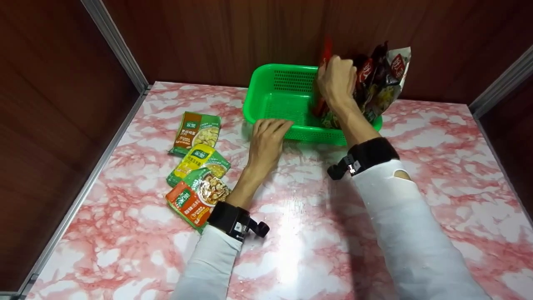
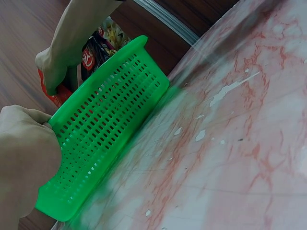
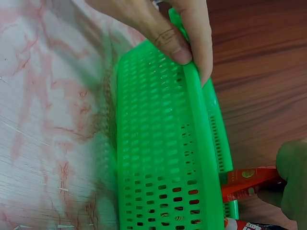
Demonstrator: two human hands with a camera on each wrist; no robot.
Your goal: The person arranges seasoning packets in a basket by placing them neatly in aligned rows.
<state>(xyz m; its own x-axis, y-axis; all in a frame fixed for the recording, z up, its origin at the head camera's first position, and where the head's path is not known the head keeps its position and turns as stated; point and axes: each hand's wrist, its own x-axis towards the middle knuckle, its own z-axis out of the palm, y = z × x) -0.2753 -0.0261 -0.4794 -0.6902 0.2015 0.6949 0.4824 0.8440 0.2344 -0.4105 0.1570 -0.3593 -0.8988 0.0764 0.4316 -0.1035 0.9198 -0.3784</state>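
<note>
A green plastic basket (image 1: 255, 98) with perforated walls stands at the back of the table. My left hand (image 1: 266, 141) grips its front rim near the left corner; in the right wrist view the thumb (image 3: 180, 53) presses the outer wall while fingers reach over the rim. With my right hand (image 1: 338, 81) I pinch a red packet (image 3: 247, 183), upright and partly inside the basket; its top is blurred in the head view. Several dark food packets (image 1: 381, 89) with red labels stand in the basket's right end, partly hidden by the right hand and forearm.
Left of the basket lie three flat soup packets: a brown and green one (image 1: 193, 132), a yellow and green one (image 1: 193, 161), and a red and green one (image 1: 193, 204), the last two overlapping. Wooden panels (image 1: 200, 41) enclose the pink marbled table (image 1: 137, 212).
</note>
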